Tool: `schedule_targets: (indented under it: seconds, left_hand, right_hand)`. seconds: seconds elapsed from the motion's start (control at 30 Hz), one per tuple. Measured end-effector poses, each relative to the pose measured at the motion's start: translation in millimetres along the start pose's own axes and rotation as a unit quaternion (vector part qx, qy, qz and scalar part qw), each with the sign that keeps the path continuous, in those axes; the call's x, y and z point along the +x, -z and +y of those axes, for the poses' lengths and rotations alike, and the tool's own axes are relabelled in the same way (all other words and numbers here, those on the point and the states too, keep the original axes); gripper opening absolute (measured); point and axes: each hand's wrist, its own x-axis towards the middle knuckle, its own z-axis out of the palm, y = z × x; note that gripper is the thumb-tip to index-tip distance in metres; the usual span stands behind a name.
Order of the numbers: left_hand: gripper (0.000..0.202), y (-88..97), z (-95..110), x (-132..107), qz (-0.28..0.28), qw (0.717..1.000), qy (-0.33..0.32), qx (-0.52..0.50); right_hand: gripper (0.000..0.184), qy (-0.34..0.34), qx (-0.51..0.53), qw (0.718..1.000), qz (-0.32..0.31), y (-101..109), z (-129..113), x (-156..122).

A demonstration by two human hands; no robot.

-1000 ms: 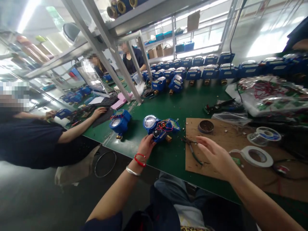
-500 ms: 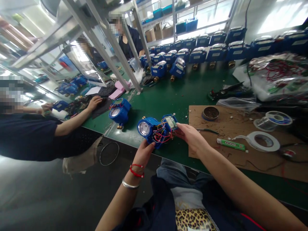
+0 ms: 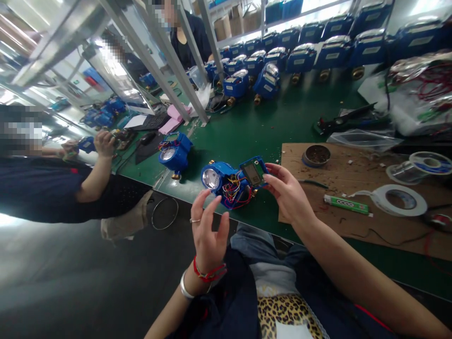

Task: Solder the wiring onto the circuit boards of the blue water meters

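A blue water meter (image 3: 226, 170) lies open near the bench's front edge, its round dial (image 3: 211, 179) facing up and coloured wires (image 3: 231, 187) bunched in its housing. My right hand (image 3: 287, 190) pinches the right edge of a blue-framed display board (image 3: 253, 173), raised and tilted beside the meter. Its wires run back toward the housing. Just in front of the meter, my left hand (image 3: 210, 230) is lifted with fingers apart and nothing in it. A second blue meter (image 3: 175, 154) stands to the left.
Rows of blue meters (image 3: 302, 59) line the back. On the right, a cardboard sheet (image 3: 307, 176) bears a round tin (image 3: 317, 155), a green-wrapped stick (image 3: 346, 204), a tape roll (image 3: 402, 200) and a solder spool (image 3: 411, 168). A co-worker's arm (image 3: 95, 174) is at far left.
My left hand has let go of the meter and drawn back, fingers spreading. The display board has tipped up in my right hand. The co-worker's hand has left the mouse and risen.
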Motion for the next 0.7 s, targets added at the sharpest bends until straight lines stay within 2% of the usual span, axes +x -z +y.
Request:
schedule_targets:
  seconds: [0.13,0.33,0.43,0.7]
  left_hand:
    - [0.030,-18.3,18,5,-0.054,0.993,-0.095,0.053]
    - [0.020,-47.3,14,13,-0.043,0.979,-0.116,0.160]
    - [0.011,-49.1,7,12,-0.044,0.975,-0.128,0.174]
    - [0.005,-36.0,-3,10,-0.058,0.979,-0.126,0.147]
  right_hand:
    - [0.048,0.001,-0.001,1.000,-0.004,0,-1,-7]
    - [0.053,0.006,-0.003,1.000,0.002,2,-1,-17]
    - [0.052,0.013,-0.006,1.000,0.013,2,0,-19]
    - [0.046,0.034,-0.002,0.999,0.019,-2,0,-21]
